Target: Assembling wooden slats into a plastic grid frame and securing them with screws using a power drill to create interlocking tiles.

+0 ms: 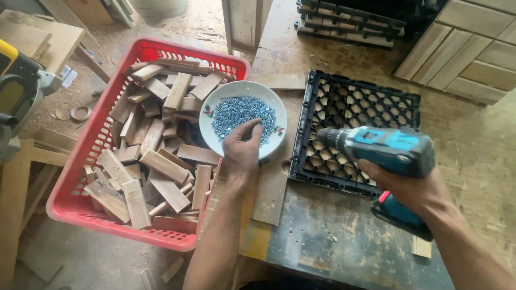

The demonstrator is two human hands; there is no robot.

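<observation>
My left hand (243,146) reaches into a white bowl (215,103) heaped with small silver screws (239,113); its fingers are curled down into the pile at the near rim. The bowl rests on the edge of a red plastic basket (75,177) filled with short wooden blocks (161,161). My right hand (414,188) grips a blue and black cordless drill (384,147), its chuck pointing left over a black plastic grid tile (365,102) that lies on the workbench.
A wooden strip (271,188) lies beside the grid tile. More black grid tiles (349,21) are stacked at the back, and finished wooden slat tiles (473,48) sit at the upper right. A yellow and grey saw (16,86) stands at the left. Sawdust covers the floor.
</observation>
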